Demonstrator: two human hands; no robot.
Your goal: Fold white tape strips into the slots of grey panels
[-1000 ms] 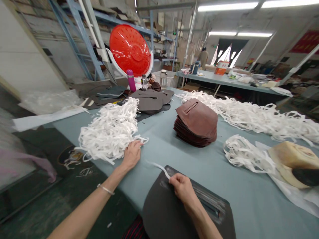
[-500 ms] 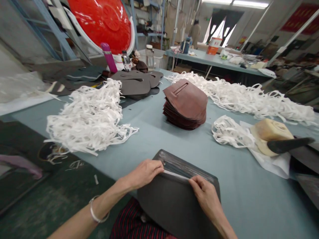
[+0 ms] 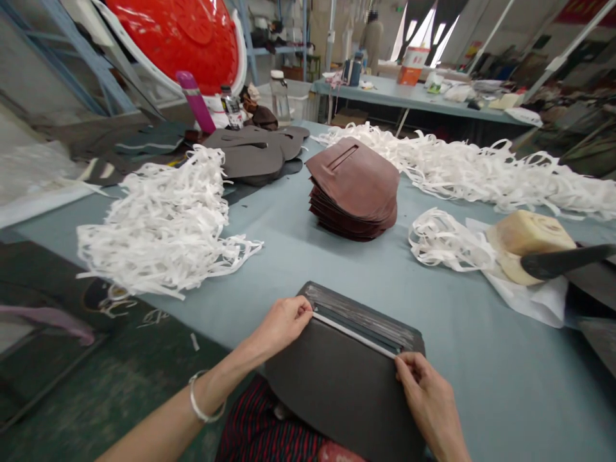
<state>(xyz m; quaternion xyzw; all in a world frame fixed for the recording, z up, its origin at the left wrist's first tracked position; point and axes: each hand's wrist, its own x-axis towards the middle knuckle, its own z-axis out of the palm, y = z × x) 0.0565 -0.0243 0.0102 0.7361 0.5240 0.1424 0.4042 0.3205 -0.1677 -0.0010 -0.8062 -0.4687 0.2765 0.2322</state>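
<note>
A dark grey leather-like panel (image 3: 337,385) with a long slot lies at the table's front edge, partly over my lap. Along the lower side of its slot runs a narrow white strip (image 3: 353,333), stretched between my hands. My left hand (image 3: 287,321) pinches the strip's left end at the slot's left corner. At the other end, near the slot's right corner, my right hand (image 3: 428,391) pinches the strip between thumb and fingers. Shiny streaks mark the band above the slot.
Ahead stands a stack of brown slotted panels (image 3: 359,186). A heap of white strips (image 3: 163,224) lies left, a smaller bunch (image 3: 447,240) right, and a long pile (image 3: 481,167) behind. A yellowish block (image 3: 532,234) with a dark handle sits at right; grey panels (image 3: 255,154) lie far left.
My right hand has slid right and slightly down along the slot, and more of the white strip now shows between my hands. The left hand stays at the slot's left corner.
</note>
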